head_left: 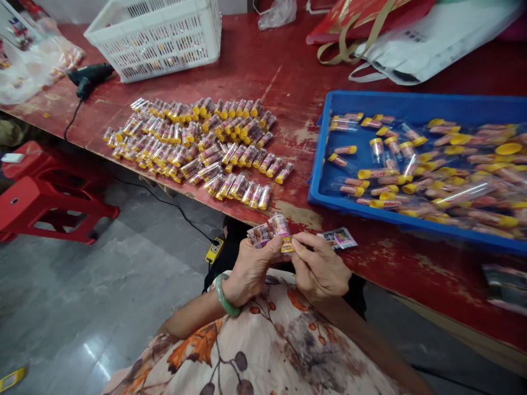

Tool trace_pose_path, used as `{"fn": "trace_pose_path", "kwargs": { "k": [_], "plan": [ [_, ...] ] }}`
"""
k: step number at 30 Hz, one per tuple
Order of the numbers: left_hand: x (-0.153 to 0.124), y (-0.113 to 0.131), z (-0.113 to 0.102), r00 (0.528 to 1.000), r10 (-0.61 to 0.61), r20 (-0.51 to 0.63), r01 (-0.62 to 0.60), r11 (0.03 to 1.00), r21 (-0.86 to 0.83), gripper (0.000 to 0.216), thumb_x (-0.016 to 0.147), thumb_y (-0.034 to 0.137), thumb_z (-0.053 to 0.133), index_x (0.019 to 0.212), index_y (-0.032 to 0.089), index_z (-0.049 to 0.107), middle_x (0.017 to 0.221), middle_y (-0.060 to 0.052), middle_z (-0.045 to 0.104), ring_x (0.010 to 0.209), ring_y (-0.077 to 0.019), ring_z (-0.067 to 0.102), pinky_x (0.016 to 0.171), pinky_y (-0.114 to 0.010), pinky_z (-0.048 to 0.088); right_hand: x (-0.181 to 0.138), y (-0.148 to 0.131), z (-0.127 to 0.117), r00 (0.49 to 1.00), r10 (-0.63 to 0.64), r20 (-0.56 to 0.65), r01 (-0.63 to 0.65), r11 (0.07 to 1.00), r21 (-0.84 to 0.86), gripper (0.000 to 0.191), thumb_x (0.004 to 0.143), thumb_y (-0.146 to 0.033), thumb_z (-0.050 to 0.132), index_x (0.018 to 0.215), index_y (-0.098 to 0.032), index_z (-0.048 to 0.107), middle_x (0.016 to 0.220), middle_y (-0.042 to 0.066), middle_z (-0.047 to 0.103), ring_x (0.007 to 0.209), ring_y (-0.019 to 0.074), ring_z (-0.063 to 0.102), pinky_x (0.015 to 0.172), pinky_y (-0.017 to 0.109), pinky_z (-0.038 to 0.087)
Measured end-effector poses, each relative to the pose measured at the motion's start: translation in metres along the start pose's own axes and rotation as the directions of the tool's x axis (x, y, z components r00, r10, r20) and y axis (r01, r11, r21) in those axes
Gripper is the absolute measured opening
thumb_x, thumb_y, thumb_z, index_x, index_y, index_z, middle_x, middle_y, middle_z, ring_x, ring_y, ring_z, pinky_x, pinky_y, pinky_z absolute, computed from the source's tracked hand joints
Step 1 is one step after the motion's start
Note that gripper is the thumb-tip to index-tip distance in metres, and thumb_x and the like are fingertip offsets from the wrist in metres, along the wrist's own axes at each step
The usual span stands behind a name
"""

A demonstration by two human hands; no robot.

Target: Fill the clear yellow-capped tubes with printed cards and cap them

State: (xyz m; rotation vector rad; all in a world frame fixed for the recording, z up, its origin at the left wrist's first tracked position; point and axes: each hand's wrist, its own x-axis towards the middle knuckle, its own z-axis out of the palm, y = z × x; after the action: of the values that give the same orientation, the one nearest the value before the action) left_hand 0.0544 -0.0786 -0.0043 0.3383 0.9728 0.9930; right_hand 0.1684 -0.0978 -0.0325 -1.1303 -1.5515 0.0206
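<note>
My left hand (pixel 252 270) and my right hand (pixel 319 269) meet just below the edge of the red table (pixel 288 71), both closed round a small clear tube with a yellow cap (pixel 281 229). The left hand also pinches a small printed label strip (pixel 259 235). Another printed label (pixel 340 238) lies on the table edge beside my right hand. Rows of labelled yellow-capped tubes (pixel 197 145) lie on the table to the upper left. A blue tray (pixel 325 164) at the right holds a heap of unlabelled tubes (pixel 432 164).
A white slatted crate (pixel 160 35) stands at the back left, with a dark glue gun (pixel 88 77) and its cable beside it. Bags (pixel 411 38) lie at the back right. Red plastic stools (pixel 45 192) stand on the grey floor at the left.
</note>
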Motion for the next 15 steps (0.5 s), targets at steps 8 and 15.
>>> {"fn": "trace_pose_path", "kwargs": {
  "k": [8, 15],
  "plan": [
    [-0.001, -0.002, -0.003, 1.0, 0.017, 0.018, -0.017, 1.0, -0.011, 0.037, 0.062, 0.036, 0.084, 0.089, 0.014, 0.07, 0.083, -0.006, 0.072, 0.072, -0.0175, 0.067, 0.066, -0.029, 0.055, -0.004, 0.0, 0.0, 0.995, -0.093, 0.033, 0.097, 0.983, -0.157, 0.027, 0.079, -0.005, 0.059, 0.101, -0.019, 0.066, 0.092, 0.008, 0.069, 0.079, 0.0194, 0.069, 0.07, 0.032, 0.057],
    [-0.002, -0.002, -0.002, 0.999, 0.014, 0.029, -0.013, 1.0, -0.026, 0.032, 0.065, 0.032, 0.082, 0.088, 0.014, 0.069, 0.082, -0.004, 0.07, 0.071, -0.0155, 0.066, 0.066, -0.028, 0.055, -0.012, 0.006, 0.001, 0.991, -0.129, 0.016, 0.13, 0.974, -0.183, 0.032, 0.077, -0.003, 0.06, 0.105, -0.018, 0.067, 0.095, 0.009, 0.069, 0.083, 0.021, 0.068, 0.073, 0.032, 0.055]
  ]
}}
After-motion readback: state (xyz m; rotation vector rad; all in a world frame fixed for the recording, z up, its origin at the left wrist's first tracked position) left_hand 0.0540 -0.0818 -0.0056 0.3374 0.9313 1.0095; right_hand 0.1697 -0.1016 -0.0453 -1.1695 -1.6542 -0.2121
